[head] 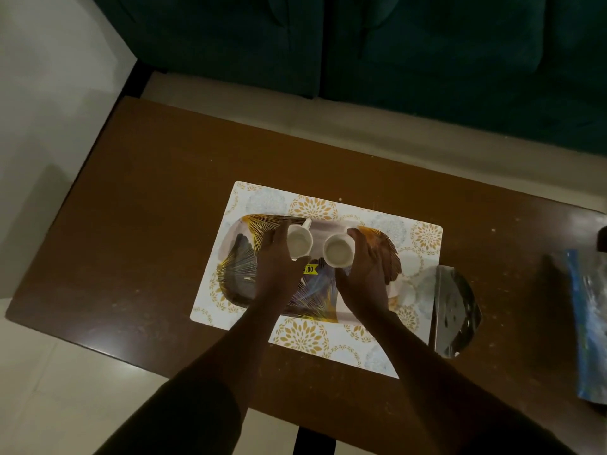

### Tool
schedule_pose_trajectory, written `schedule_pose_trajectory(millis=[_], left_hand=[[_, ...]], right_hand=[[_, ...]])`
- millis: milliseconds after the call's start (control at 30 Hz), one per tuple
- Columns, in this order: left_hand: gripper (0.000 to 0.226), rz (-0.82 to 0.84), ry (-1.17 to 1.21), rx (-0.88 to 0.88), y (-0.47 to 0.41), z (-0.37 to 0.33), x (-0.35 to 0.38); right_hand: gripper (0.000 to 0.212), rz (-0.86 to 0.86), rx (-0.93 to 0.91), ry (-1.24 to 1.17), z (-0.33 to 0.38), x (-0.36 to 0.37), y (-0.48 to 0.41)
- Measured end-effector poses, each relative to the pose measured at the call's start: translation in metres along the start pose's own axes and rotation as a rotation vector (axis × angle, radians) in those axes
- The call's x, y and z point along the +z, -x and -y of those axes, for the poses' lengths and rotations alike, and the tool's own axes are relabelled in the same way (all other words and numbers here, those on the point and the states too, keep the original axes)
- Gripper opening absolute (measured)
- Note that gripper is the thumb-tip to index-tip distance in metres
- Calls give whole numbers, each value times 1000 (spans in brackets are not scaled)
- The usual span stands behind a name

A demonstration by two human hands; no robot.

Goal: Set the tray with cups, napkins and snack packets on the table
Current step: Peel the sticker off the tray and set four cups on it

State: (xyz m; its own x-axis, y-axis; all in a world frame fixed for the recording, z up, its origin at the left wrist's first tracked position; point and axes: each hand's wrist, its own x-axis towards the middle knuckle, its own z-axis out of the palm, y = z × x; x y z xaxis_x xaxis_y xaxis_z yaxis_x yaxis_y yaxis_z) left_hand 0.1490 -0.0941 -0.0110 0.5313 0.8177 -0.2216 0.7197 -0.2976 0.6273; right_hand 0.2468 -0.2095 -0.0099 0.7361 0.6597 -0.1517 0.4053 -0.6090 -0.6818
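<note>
A patterned tray (241, 257) with gold and grey leaf shapes lies on a white floral placemat (315, 205) on the brown table (147, 198). Two white cups stand upright side by side on the tray. My left hand (276, 254) wraps the left side of the left cup (299, 245), whose handle points away from me. My right hand (369, 264) wraps the right side of the right cup (338, 250). A yellow price sticker (309, 269) shows on the tray between my hands.
A shiny silver packet (455, 310) lies at the placemat's right edge. A blue and silver packet (588, 316) sits at the table's far right. A dark green sofa (394, 54) stands beyond the table. Pale floor lies to the left.
</note>
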Motion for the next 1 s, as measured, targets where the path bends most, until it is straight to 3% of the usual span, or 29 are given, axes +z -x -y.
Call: schedule_pose_trajectory(millis=[200, 667, 867, 1000], left_hand=[[75, -4, 24, -8, -6, -10, 7], [58, -19, 30, 44, -9, -4, -3], [83, 29, -24, 54, -2, -5, -6], [73, -96, -144, 68, 2, -15, -14]], right_hand=[[46, 12, -40, -18, 4, -3, -13], [52, -24, -22, -38, 5, 6, -15], [90, 83, -50, -15, 1, 0, -18], [109, 43, -101, 0, 5, -21, -21]])
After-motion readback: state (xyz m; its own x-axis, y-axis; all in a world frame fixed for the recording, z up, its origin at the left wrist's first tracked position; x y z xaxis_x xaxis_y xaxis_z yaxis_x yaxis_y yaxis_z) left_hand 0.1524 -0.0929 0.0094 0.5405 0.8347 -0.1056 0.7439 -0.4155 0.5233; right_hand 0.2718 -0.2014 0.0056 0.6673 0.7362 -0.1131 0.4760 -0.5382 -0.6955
